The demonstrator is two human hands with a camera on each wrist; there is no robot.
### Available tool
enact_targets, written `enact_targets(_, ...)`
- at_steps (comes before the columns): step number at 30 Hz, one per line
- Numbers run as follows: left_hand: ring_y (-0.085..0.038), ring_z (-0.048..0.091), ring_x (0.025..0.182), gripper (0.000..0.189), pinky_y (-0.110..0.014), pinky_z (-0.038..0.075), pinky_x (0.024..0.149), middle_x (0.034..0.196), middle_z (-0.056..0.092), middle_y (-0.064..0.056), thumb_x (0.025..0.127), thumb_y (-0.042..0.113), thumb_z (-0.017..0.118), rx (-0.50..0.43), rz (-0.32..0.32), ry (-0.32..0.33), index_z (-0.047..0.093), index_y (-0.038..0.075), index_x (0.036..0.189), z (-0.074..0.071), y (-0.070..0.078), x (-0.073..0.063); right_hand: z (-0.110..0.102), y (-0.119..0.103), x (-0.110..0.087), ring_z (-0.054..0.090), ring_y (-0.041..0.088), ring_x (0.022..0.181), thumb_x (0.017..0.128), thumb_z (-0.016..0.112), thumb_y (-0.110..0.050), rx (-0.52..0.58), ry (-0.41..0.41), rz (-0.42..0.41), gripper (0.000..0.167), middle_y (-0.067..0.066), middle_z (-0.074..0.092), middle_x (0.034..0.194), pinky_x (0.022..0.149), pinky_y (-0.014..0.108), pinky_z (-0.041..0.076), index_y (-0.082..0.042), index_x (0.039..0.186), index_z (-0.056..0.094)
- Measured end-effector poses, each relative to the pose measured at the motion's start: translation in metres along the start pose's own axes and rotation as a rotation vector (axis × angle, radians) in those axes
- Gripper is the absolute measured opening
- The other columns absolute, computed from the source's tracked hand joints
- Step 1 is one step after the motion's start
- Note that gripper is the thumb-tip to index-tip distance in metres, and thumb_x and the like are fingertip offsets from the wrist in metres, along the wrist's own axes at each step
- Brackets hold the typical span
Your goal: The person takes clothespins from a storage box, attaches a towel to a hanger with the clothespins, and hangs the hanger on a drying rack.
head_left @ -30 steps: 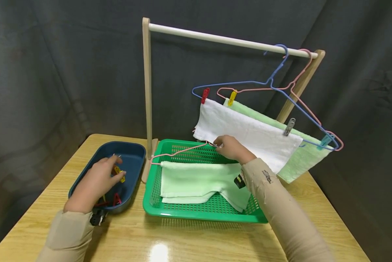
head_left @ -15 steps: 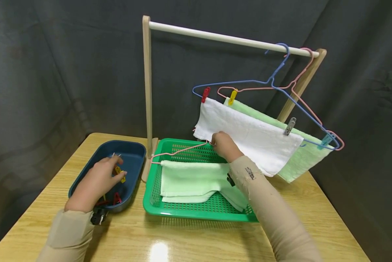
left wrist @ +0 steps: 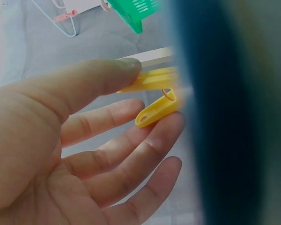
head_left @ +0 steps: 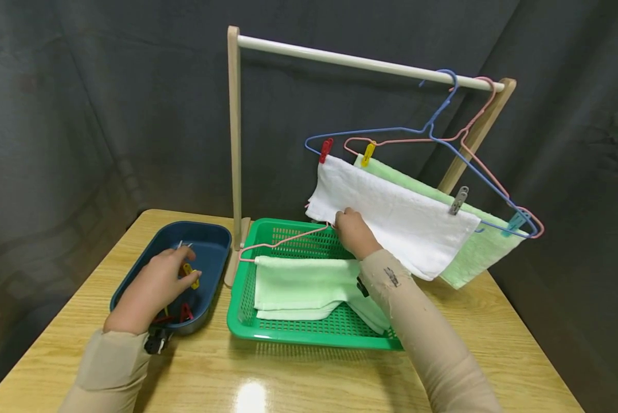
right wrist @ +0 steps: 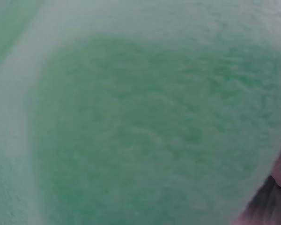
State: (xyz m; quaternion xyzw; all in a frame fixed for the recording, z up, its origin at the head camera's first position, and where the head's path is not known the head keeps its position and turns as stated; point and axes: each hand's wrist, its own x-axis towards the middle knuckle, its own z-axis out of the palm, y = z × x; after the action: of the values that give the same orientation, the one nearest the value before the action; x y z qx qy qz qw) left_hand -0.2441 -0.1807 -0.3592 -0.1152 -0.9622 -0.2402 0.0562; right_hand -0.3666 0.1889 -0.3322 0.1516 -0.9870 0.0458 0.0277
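Left hand (head_left: pixel 156 284): thumb and fingers pinching a yellow peg (left wrist: pixel 155 111), smooth moulded plastic, oval hole in one leg, metal spring; located at the tray (head_left: pixel 210 261), a deep, dark-blue rectangle with rounded corners, red pegs (head_left: pixel 186 313) lying inside. Right hand (head_left: pixel 358 234): well apart from the left, fingers curled, gripping the lower hanger (head_left: pixel 291 237) near its top; fingertips hidden. The hanger: slim, pink, sloping arm, rounded end. Lower towel (head_left: pixel 298 287): pale green, soft pile, folded over the hanger, one corner drooping, resting in the basket (head_left: pixel 309 341). The basket: green plastic, openwork sides and floor, smooth broad rim. Rack (head_left: pixel 340 58): round white bar on pale wooden posts. On it, a blue hanger (head_left: pixel 371 131) bearing a white towel (head_left: pixel 386 201), plush, fixed by a red peg (head_left: pixel 327 150) and a grey peg (head_left: pixel 459 201); behind, a pink hanger (head_left: pixel 402 141) with a second green towel, clipped in yellow and teal. Table (head_left: pixel 200 378): light wood grain, glossy.
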Motion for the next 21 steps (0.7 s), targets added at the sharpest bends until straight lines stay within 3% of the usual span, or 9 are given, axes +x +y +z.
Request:
enact_targets(7, -0.023, 0.059, 0.072, 0.036, -0.042, 0.051, 0.063, 0.092, 0.063, -0.018, 0.092, 0.012, 0.074, -0.004, -0.007, -0.006, 0.060, -0.011, 0.116, -0.001, 0.000, 0.000, -0.004, -0.004, -0.007, 0.054, 0.036, 0.083, 0.105, 0.055, -0.010, -0.019, -0.007, -0.022, 0.015, 0.019, 0.058, 0.089, 0.074, 0.047, 0.048, 0.001, 0.098, 0.060)
enact_targets(13, -0.023, 0.060, 0.072, 0.036, -0.043, 0.052, 0.063, 0.091, 0.062, -0.019, 0.092, 0.013, 0.074, 0.001, -0.029, -0.015, 0.060, -0.010, 0.116, -0.003, 0.001, 0.001, -0.011, -0.006, -0.018, 0.053, 0.034, 0.081, 0.101, 0.058, -0.001, 0.048, 0.071, -0.052, 0.008, 0.017, 0.067, 0.090, 0.076, 0.048, 0.047, 0.001, 0.099, 0.066)
enact_targets(19, -0.026, 0.061, 0.074, 0.036, -0.044, 0.053, 0.065, 0.092, 0.062, -0.020, 0.092, 0.014, 0.074, 0.004, -0.041, -0.022, 0.060, -0.009, 0.116, -0.003, 0.002, 0.001, -0.016, -0.005, -0.028, 0.042, 0.027, 0.072, 0.094, 0.060, 0.008, 0.096, 0.163, -0.132, 0.020, 0.009, 0.054, 0.073, 0.068, 0.040, 0.033, -0.003, 0.078, 0.062)
enact_targets(21, -0.025, 0.061, 0.074, 0.036, -0.044, 0.053, 0.065, 0.092, 0.062, -0.020, 0.092, 0.013, 0.074, 0.005, -0.033, -0.016, 0.060, -0.010, 0.116, -0.002, 0.001, 0.001, -0.020, -0.005, -0.031, 0.042, 0.026, 0.070, 0.092, 0.059, 0.010, 0.098, 0.197, -0.164, 0.021, 0.008, 0.050, 0.070, 0.067, 0.040, 0.033, -0.003, 0.076, 0.061)
